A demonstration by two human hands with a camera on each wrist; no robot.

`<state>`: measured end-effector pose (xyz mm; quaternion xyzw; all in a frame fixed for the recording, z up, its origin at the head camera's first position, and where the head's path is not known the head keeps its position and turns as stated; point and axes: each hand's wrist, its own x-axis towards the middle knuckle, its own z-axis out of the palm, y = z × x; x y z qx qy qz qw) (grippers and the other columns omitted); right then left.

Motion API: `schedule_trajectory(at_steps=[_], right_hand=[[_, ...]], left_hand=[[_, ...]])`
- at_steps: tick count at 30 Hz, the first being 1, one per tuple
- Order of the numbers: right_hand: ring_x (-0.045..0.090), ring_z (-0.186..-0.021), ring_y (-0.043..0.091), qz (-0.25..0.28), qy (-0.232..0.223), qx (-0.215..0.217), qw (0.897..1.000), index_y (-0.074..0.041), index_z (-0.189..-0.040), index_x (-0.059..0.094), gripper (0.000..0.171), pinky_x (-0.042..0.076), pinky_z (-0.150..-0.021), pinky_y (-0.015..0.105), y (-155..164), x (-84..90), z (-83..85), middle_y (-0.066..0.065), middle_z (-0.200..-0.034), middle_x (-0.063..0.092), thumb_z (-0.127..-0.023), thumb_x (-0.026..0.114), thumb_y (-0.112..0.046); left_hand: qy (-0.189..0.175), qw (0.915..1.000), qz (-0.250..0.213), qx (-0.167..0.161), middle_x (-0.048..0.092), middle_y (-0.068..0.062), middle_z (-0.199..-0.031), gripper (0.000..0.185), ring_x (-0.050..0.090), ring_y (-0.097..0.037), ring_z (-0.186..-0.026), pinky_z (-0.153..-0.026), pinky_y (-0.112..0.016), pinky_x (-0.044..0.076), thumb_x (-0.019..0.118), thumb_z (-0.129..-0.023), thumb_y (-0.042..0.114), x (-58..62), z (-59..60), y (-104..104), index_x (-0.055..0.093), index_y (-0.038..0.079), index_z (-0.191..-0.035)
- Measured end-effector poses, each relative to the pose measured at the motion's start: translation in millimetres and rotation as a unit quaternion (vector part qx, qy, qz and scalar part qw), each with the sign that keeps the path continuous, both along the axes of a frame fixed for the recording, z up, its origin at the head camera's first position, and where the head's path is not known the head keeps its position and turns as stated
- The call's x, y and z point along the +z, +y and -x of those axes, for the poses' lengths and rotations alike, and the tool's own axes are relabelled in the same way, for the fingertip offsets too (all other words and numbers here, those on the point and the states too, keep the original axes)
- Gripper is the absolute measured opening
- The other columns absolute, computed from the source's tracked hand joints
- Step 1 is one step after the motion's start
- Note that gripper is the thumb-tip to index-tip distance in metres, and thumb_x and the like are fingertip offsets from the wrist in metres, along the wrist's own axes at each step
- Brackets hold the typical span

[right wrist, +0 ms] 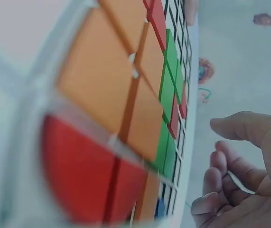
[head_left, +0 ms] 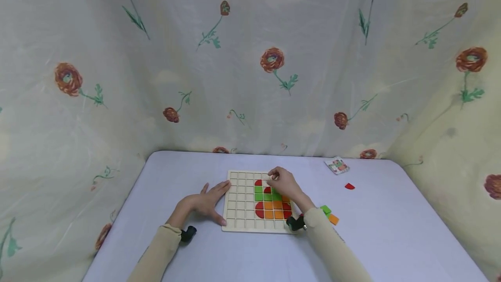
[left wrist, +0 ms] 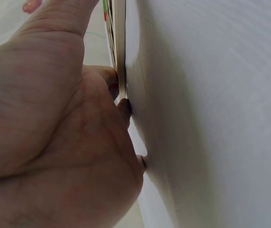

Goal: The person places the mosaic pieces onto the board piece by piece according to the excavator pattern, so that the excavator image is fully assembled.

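The right hand (head_left: pixel 282 180) is over the far side of the grid board (head_left: pixel 238 212), fingers bent down together at a cell in the top rows, just beside the upper red pieces (head_left: pixel 258 182). Whether a piece is pinched in the fingertips cannot be told: the head view is too small, and the right wrist view shows only loosely curled fingers (right wrist: pixel 230 166) with nothing clearly between them. The wrist is raised and the forearm runs back across the board's near right corner, passing over the orange pieces (head_left: pixel 273 209) and green pieces (head_left: pixel 263 196) already seated in the grid.

That is where I judge the risk to lie. A dragging heel of the hand or sleeve could lift or shift the seated pieces, and a piece lowered at a tilt could catch on a cell divider and sit proud.

The left hand (head_left: pixel 209 203) lies flat and open on the tabletop (head_left: pixel 391 238), fingers spread, fingertips and thumb against the board's left edge; the left wrist view shows the thumb (left wrist: pixel 121 107) pressed to the board's rim. If that bracing slackens, a push from the right could slide the board across the tabletop.

Loose pieces lie near the board's right edge: a green piece (head_left: pixel 325 209) and an orange piece (head_left: pixel 334 219) close by, and a red piece (head_left: pixel 349 186) farther out, with a small pattern card (head_left: pixel 337 166) towards the far right corner.
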<state>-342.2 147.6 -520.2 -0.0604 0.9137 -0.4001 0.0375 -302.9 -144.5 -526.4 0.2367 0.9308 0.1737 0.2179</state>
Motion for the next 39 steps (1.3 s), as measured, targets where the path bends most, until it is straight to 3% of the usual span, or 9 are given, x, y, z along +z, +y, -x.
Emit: schedule_trajectory(at_steps=[12, 21, 25, 32, 39], right_hand=[[0.048, -0.083, 0.019, -0.037, -0.039, -0.027, 0.998, -0.006, -0.115, 0.058, 0.033, 0.046, -0.061, 0.024, 83, 12.1, -74.2, 0.009, -0.106, 0.057, -0.085, 0.070, -0.014], [0.051, -0.095, 0.025, -0.073, -0.040, -0.041, 0.996, 0.001, -0.119, 0.055, 0.046, 0.051, -0.077, 0.032, 151, 4.7, -112.8, 0.015, -0.111, 0.053, -0.081, 0.076, -0.016], [0.053, -0.089, 0.021, -0.079, -0.052, -0.057, 0.994, 0.004, -0.118, 0.055, 0.048, 0.049, -0.073, 0.030, 165, 0.7, -117.7, 0.014, -0.108, 0.056, -0.081, 0.077, -0.017], [0.054, -0.080, 0.016, -0.091, -0.055, -0.060, 0.993, 0.000, -0.106, 0.062, 0.029, 0.050, -0.067, 0.027, 169, -8.1, -115.2, 0.007, -0.096, 0.063, -0.082, 0.075, -0.011], [0.052, -0.075, 0.016, -0.112, -0.043, -0.052, 0.991, -0.002, -0.099, 0.063, 0.026, 0.046, -0.062, 0.024, 168, 0.9, -110.1, 0.004, -0.085, 0.061, -0.080, 0.075, -0.012]], left_hand=[[0.004, 1.0000, -0.006, 0.002, 0.003, -0.002, -0.164, 0.125, 0.002, -0.026, -0.151, -0.119, -0.058, -0.004, 0.080, -0.064, 0.061, -1.6, 1.6, 0, 0.010, 0.013, -0.156], [0.005, 1.0000, -0.001, -0.001, 0.003, -0.003, -0.164, 0.127, 0.002, -0.026, -0.151, -0.119, -0.058, -0.003, 0.080, -0.064, 0.062, -3.9, 1.6, 1, 0.009, 0.013, -0.156], [0.003, 1.0000, -0.002, -0.002, 0.002, -0.004, -0.164, 0.127, 0.001, -0.026, -0.151, -0.119, -0.059, -0.004, 0.080, -0.064, 0.063, -3.2, 1.5, 1, 0.009, 0.013, -0.156], [0.001, 1.0000, 0.007, -0.005, 0.001, -0.003, -0.165, 0.127, 0.001, -0.026, -0.152, -0.118, -0.059, -0.004, 0.078, -0.064, 0.065, -5.0, 3.5, -2, 0.007, 0.013, -0.157], [-0.003, 1.0000, -0.002, -0.007, 0.002, -0.003, -0.165, 0.128, 0.001, -0.025, -0.152, -0.119, -0.058, -0.004, 0.078, -0.064, 0.065, -3.9, 2.2, -1, 0.008, 0.013, -0.156]])
